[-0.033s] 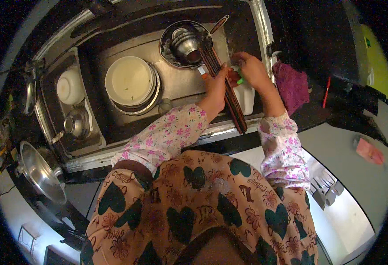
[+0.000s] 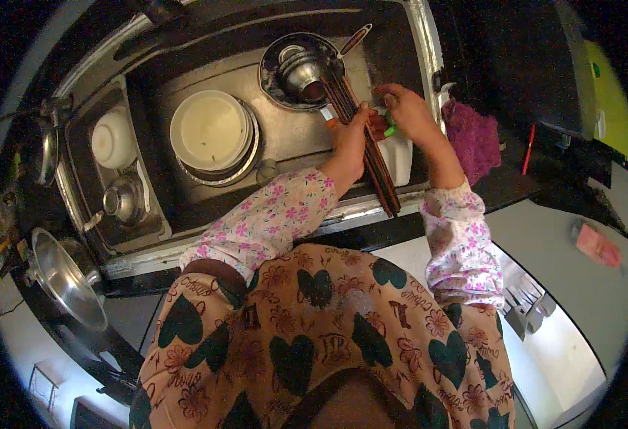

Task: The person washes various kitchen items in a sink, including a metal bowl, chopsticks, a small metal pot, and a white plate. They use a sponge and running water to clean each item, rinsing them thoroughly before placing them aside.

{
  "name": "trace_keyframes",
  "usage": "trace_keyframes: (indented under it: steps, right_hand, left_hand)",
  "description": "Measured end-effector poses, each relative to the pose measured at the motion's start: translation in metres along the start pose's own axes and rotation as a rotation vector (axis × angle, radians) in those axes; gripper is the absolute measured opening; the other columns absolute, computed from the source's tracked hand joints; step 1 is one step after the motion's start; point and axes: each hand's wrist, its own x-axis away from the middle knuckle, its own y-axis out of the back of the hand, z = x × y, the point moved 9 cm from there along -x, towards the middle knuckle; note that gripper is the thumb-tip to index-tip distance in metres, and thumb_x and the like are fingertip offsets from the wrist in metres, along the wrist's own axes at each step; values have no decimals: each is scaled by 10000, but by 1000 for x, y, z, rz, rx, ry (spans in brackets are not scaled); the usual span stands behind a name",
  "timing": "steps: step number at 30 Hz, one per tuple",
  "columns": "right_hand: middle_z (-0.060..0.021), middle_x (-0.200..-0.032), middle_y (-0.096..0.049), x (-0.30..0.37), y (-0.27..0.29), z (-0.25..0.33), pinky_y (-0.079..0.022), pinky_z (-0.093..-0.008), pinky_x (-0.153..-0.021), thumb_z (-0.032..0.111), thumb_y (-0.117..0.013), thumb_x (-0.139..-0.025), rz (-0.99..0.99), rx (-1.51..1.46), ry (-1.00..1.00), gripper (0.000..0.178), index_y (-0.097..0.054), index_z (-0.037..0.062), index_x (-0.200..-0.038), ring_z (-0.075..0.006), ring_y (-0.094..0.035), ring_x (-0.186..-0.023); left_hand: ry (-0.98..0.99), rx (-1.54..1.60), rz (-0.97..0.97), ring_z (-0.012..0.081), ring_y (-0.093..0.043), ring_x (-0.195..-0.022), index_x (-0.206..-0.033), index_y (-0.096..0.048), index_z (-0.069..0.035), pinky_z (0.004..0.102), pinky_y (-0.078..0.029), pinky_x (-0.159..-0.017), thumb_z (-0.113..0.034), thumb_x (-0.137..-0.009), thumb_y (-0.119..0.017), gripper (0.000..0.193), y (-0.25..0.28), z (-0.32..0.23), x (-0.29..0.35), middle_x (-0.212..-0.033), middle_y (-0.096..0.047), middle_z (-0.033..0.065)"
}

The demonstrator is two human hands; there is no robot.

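My left hand (image 2: 353, 136) is closed round a bundle of dark brown chopsticks (image 2: 373, 161), which slants from the bowl of metalware to the sink's front edge. To its right, my right hand (image 2: 410, 114) has its fingers curled in at a bright green piece (image 2: 390, 131) above a white container (image 2: 397, 161). Whether its fingers grip the green piece is hard to make out. Beyond the chopsticks' far ends, a dark round bowl (image 2: 267, 82) holds several small metal bowls (image 2: 301, 75) and a utensil with a brown handle (image 2: 357, 39).
White bowls (image 2: 207, 132) are stacked on a metal plate in the sink (image 2: 285, 139), near a small clear cup (image 2: 266, 170). In the left compartment sit a white bowl (image 2: 112, 141) and a metal pot (image 2: 122, 200). Purple cloth (image 2: 471, 139) hangs at the right rim; a steel basin (image 2: 71, 282) stands left.
My right hand and forearm have shifted very slightly to the right. My left hand and the chopsticks stay in place.
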Motion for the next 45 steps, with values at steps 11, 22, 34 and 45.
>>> trace_keyframes:
  steps: [11,22,34,45]
  right_hand:
    - [-244,-1002,-577,-4,-4,-22,-415,-460,-838,316,-326,-920,-144,-61,-40,395,-556,24,-1054,-405,-541,-945]
    - [-266,-908,-582,2,0,-21,-417,-498,-777,343,-270,-935,-9,-41,-156,500,-599,-31,-893,-441,-541,-860]
    - [-294,-870,-577,11,-38,-55,-414,-468,-776,393,-335,-911,-81,-290,-134,529,-596,-66,-883,-451,-540,-864]
    - [-288,-876,-580,16,7,-31,-428,-480,-762,370,-291,-927,-216,-221,-103,516,-596,-46,-934,-452,-546,-840]
  left_hand:
    - [5,10,40,194,-610,-656,-889,-537,-17,314,-537,-563,-221,-855,-577,211,-5,-3,-6,-798,-600,86]
    - [70,-38,138,239,-595,-795,-933,-553,-38,374,-528,-716,-298,-862,-560,270,-13,0,-2,-865,-599,103]
    - [72,-36,68,220,-609,-682,-927,-551,-2,325,-545,-617,-288,-868,-558,292,13,17,3,-801,-597,94]
    - [144,-28,47,224,-611,-678,-905,-556,8,336,-545,-607,-284,-841,-600,302,-15,0,10,-812,-605,108]
